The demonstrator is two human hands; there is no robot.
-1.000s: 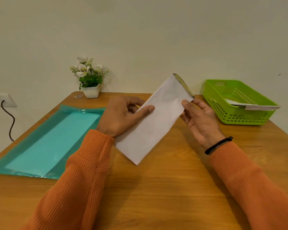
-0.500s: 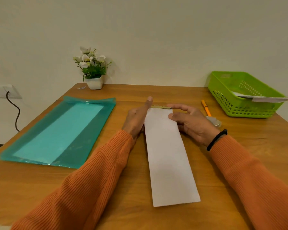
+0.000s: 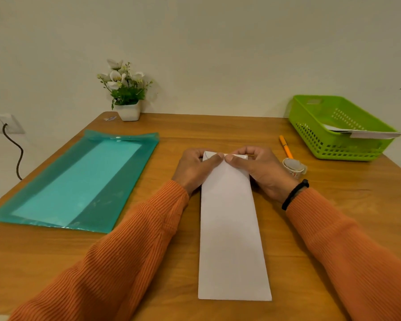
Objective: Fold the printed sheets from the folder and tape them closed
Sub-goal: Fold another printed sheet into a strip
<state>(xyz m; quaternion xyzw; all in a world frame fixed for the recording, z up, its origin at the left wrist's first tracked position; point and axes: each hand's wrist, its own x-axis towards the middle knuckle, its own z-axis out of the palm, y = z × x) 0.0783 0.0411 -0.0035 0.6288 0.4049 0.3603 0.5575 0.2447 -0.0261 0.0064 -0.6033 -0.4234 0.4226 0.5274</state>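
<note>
Both hands are down on the far end of the folded sheet (image 3: 232, 228), thumbs meeting tip to tip right at its middle. The left hand (image 3: 195, 169) comes in from about eight o'clock, fingers curled over the far left corner, thumb laid flat across the paper; the right hand (image 3: 257, 169) mirrors it from four o'clock, fingers curled over the far right corner, pinching the top edge against the thumb. Whether a strip of tape sits under those fingers cannot be told, though something glossy glints along the far edge. The sheet itself lies flat on the wooden table (image 3: 333, 216), a long narrow strip with its long axis running twelve to six, near end toward the person, far end under the hands. So the work is at twelve o'clock, and both hands are equally on it. The tape roll (image 3: 293, 167) sits just beside the right wrist at three o'clock, clearly the right hand's to fetch, with an orange pen (image 3: 285, 145) beyond it. Further out, the teal folder (image 3: 79, 181) lies at nine o'clock and the green basket (image 3: 340, 128), holding folded paper, at two.
</note>
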